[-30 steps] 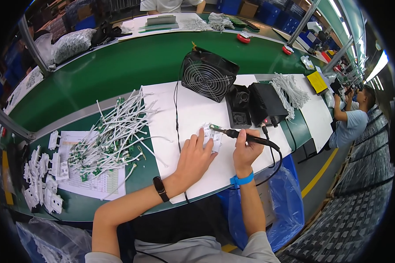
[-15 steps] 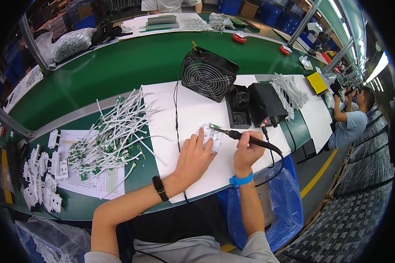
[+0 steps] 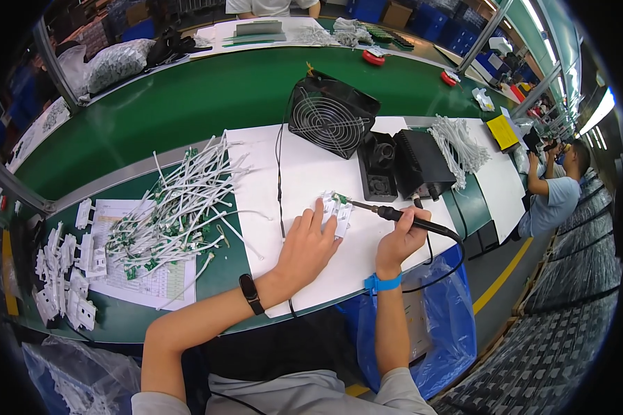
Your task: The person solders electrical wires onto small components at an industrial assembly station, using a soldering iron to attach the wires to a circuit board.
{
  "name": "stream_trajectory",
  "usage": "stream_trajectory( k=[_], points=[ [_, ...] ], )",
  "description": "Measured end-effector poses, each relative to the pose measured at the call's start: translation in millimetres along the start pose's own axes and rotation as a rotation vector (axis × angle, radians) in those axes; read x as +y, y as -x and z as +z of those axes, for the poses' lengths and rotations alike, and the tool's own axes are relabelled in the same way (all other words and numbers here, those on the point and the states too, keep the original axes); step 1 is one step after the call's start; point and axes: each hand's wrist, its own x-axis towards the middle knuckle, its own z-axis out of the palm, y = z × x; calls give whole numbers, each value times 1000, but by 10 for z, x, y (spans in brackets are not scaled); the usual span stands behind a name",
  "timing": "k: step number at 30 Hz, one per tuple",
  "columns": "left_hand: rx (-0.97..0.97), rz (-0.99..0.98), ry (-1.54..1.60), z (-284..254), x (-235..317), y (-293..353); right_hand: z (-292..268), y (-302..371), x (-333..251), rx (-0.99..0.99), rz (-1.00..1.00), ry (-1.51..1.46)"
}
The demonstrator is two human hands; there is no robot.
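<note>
A white plastic housing (image 3: 340, 225) lies on the white sheet, with a small green circuit board (image 3: 340, 198) at its far end. My left hand (image 3: 307, 250) holds the housing against the sheet, its fingertips along the near and left sides. In my right hand (image 3: 399, 245) is a soldering iron (image 3: 389, 213), gripped by its black handle and pointing left. Its thin tip is at the right edge of the circuit board; whether it touches is too small to tell. The iron's black cable loops down to the right of my hand.
Beyond the sheet stand a black fan (image 3: 331, 119), a black iron stand (image 3: 377, 169) and a black power unit (image 3: 424, 164). White cables with green boards (image 3: 166, 221) pile up at left, over a printed paper (image 3: 180, 285). White housings (image 3: 66, 277) heap farther left. A blue-lined bin (image 3: 444, 325) sits below right.
My right hand has shifted right with the soldering iron, and the tip has drawn from the middle of the board toward its right edge. My left hand and the housing stay in place.
</note>
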Motion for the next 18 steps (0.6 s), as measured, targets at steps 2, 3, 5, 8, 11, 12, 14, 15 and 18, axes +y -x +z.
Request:
stream_trajectory(
  k=[2, 3, 5, 8, 11, 12, 14, 15, 18],
  points=[
    [3, 7, -11, -2, -4, 1, 24, -12, -9, -17, -15, 12],
    [1, 8, -10, -5, -2, -3, 27, -19, -11, -32, -35, 24],
    [-4, 8, -6, 1, 1, -2, 10, -23, 3, -41, -40, 51],
    [-3, 7, -4, 6, 2, -3, 16, -38, -11, -44, -38, 84],
    [10, 12, 0, 7, -5, -1, 18, -15, -53, -52, 1, 97],
    [10, 14, 4, 17, -5, -3, 9, -11, -55, -64, 26, 105],
    [6, 15, 9, 49, -3, -2, -20, -9, -31, -74, 35, 107],
    [9, 11, 3, 34, -12, 3, -8, -12, -47, -87, 34, 105],
    [13, 6, -3, 6, -17, 8, 28, -15, -67, -88, 18, 112]
  ],
)
